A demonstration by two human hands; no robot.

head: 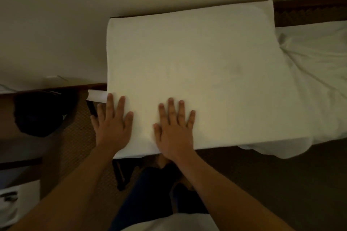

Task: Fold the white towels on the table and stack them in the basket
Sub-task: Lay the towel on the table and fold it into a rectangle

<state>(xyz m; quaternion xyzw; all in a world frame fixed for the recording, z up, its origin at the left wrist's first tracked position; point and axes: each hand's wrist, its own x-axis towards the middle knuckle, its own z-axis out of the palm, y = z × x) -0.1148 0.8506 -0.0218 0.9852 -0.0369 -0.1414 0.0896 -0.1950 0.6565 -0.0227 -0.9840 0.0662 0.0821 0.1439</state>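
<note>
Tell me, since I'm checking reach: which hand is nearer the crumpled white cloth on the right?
Right. The right hand lies flat on the folded white towel, on the side toward the crumpled white cloth; the left hand presses the towel's left edge, farther away.

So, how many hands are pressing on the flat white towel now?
2. The left hand lies flat at the white towel's near left edge; the right hand lies flat just beside it, further right.

Head camera, close, looking down over towel.

Two hands, one flat white towel, one crumpled cloth, one dark cap
</note>
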